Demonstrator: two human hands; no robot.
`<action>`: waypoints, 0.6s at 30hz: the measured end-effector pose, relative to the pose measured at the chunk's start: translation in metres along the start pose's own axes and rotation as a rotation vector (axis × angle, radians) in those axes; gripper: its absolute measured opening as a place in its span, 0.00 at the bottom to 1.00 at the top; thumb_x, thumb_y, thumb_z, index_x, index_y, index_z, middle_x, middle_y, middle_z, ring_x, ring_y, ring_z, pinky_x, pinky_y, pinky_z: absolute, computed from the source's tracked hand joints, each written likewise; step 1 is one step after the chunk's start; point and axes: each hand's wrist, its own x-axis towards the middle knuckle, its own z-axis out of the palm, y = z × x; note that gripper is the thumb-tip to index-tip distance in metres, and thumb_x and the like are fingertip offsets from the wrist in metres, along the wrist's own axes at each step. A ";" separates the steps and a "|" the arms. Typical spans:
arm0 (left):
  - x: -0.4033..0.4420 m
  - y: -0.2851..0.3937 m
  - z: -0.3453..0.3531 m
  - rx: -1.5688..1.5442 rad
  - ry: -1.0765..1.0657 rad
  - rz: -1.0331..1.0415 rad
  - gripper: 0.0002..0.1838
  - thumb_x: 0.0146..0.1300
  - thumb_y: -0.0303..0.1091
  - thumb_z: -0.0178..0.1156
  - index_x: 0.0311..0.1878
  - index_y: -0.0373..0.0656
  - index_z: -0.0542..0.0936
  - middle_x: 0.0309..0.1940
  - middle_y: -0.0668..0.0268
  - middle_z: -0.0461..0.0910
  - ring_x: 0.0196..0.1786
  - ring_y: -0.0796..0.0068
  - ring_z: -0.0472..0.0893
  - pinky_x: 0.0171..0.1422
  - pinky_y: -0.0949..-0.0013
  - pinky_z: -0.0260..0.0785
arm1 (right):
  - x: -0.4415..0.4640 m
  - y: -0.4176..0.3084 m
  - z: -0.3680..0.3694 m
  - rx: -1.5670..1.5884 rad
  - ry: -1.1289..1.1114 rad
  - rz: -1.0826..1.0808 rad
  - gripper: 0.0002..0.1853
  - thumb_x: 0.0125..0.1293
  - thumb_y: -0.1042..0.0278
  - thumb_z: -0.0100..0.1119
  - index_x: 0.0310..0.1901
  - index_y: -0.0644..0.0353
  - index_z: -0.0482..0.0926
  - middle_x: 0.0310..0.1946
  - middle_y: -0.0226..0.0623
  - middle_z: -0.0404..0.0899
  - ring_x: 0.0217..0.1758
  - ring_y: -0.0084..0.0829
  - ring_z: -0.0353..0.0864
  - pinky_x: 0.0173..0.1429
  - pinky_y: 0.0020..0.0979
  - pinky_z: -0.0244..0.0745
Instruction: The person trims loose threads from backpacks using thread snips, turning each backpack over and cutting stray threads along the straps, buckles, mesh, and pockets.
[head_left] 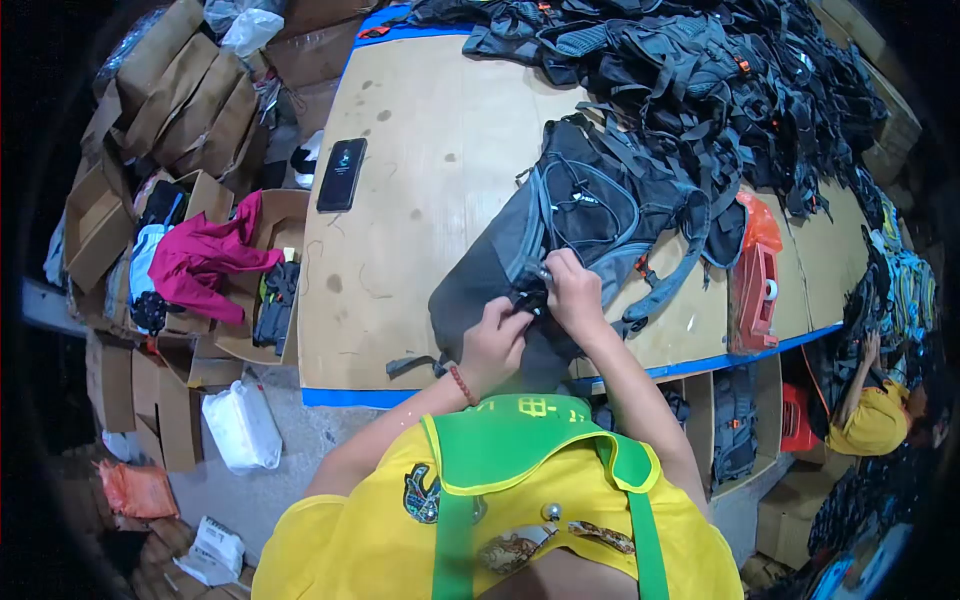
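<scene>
A black and grey backpack (500, 255) lies on its side on the cardboard-covered table in front of me, its straps spread to the right. My left hand (494, 342), with a red bead bracelet at the wrist, is closed in a pinch on the backpack's dark fabric near its middle. Just above and to the right, my right hand (574, 290) is closed, fingertips pressed together against the pack. A small greyish piece shows at its fingertips, too small to name. Between the hands is a dark fold with a shiny spot.
A large pile of dark backpacks (690, 70) covers the table's far right. A phone (341, 175) lies at the left, and a red tape dispenser (756, 300) stands near the right edge. Cardboard boxes (270, 215) stand left of the table. Another person in yellow (868, 420) is at the far right.
</scene>
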 end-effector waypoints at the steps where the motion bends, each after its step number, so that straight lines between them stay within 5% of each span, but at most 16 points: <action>1: 0.009 0.004 -0.002 0.058 0.021 -0.021 0.11 0.48 0.24 0.58 0.38 0.44 0.78 0.37 0.57 0.71 0.29 0.58 0.77 0.32 0.64 0.72 | 0.004 -0.004 -0.004 0.036 0.013 0.037 0.06 0.49 0.79 0.53 0.31 0.61 0.70 0.34 0.41 0.75 0.26 0.47 0.77 0.31 0.44 0.72; 5: 0.050 0.009 -0.017 0.199 -0.213 -0.323 0.11 0.53 0.34 0.57 0.40 0.44 0.76 0.37 0.54 0.73 0.33 0.53 0.77 0.35 0.55 0.70 | 0.011 -0.001 -0.013 -0.099 -0.057 0.142 0.06 0.51 0.78 0.53 0.32 0.61 0.71 0.29 0.44 0.75 0.30 0.51 0.76 0.33 0.46 0.71; 9: 0.058 -0.024 -0.024 0.373 -0.196 -0.224 0.13 0.52 0.39 0.60 0.38 0.43 0.74 0.30 0.56 0.73 0.34 0.54 0.76 0.37 0.56 0.69 | 0.020 0.000 -0.013 0.129 0.017 0.198 0.08 0.53 0.73 0.57 0.36 0.58 0.74 0.29 0.44 0.76 0.33 0.50 0.76 0.37 0.44 0.71; 13: 0.037 -0.042 -0.009 0.239 -0.241 -0.171 0.11 0.55 0.40 0.59 0.33 0.42 0.73 0.27 0.58 0.73 0.32 0.56 0.76 0.35 0.57 0.68 | 0.026 -0.020 -0.009 0.036 -0.026 0.067 0.07 0.52 0.71 0.59 0.34 0.57 0.75 0.32 0.40 0.75 0.33 0.46 0.77 0.36 0.41 0.73; 18: 0.025 -0.052 -0.003 0.164 -0.272 -0.205 0.08 0.59 0.38 0.54 0.31 0.44 0.72 0.27 0.59 0.74 0.28 0.56 0.77 0.31 0.55 0.69 | 0.010 -0.016 0.002 -0.292 -0.263 0.181 0.06 0.52 0.70 0.56 0.31 0.60 0.75 0.31 0.44 0.74 0.31 0.47 0.78 0.33 0.43 0.74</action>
